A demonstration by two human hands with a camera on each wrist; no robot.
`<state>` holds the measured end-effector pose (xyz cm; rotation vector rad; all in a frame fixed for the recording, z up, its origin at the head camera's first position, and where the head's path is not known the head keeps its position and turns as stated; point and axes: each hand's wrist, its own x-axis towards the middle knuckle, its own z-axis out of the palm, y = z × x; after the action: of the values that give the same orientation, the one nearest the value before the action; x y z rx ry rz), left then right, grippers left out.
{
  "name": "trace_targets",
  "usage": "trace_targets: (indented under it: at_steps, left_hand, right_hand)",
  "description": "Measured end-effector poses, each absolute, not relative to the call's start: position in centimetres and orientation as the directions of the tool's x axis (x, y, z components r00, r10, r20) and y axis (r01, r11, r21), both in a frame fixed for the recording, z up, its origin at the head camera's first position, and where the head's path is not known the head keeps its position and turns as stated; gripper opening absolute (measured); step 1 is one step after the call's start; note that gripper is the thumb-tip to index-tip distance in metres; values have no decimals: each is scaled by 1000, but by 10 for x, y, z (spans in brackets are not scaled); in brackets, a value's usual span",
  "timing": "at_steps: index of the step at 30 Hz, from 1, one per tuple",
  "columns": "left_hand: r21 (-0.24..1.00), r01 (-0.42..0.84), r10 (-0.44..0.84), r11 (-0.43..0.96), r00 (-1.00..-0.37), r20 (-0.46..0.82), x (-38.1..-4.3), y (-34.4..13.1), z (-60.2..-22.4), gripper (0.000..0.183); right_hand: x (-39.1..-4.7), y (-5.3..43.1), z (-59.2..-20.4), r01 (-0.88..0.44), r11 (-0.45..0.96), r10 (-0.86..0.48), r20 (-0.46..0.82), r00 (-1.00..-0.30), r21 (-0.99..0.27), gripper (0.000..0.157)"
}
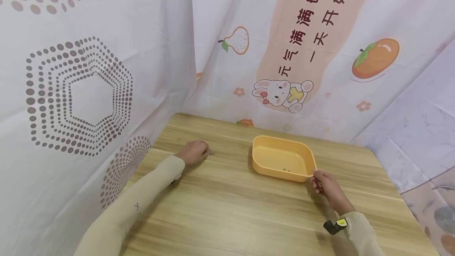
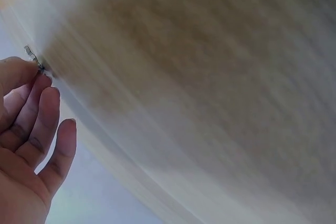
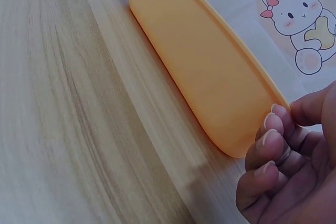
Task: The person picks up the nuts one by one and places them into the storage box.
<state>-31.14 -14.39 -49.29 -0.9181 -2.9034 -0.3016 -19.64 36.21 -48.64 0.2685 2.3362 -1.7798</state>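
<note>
On the left of the table, my left hand pinches a small, thin, silvery metal piece between thumb and index finger. The other fingers are loosely bent, and the piece's exact kind is too small to tell. A shallow yellow-orange plastic basin with rounded corners stands on the table at right of centre. My right hand grips the basin's near right corner, thumb and fingertips on the rim. A couple of tiny dark bits lie on the basin floor.
The wood-grain table extends under both arms. Behind it hangs a white curtain with fruit and rabbit prints. A dotted white curtain closes the left side, and a pale marbled sheet is on the right.
</note>
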Motion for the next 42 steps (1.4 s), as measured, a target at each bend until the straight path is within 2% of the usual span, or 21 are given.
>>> trace_targets:
  at_steps: [10, 17, 23, 42]
  left_hand:
    - [118, 569, 557, 814, -822, 119, -306, -143, -491, 13]
    - [162, 549, 542, 820, -836, 89, -308, -144, -490, 11]
    - [143, 546, 542, 826, -838, 66, -310, -146, -491, 12]
    - [156, 589, 571, 793, -808, 147, -310, -144, -487, 11]
  right_hand:
    - [-197, 362, -486, 247, 252, 21, -250, -968, -936, 49]
    - [-197, 363, -486, 241, 258, 11, -246, -969, -936, 50]
    - [-198, 363, -486, 243, 255, 14, -248, -969, -936, 49]
    - [-196, 363, -485, 245, 252, 12, -250, -968, -936, 48]
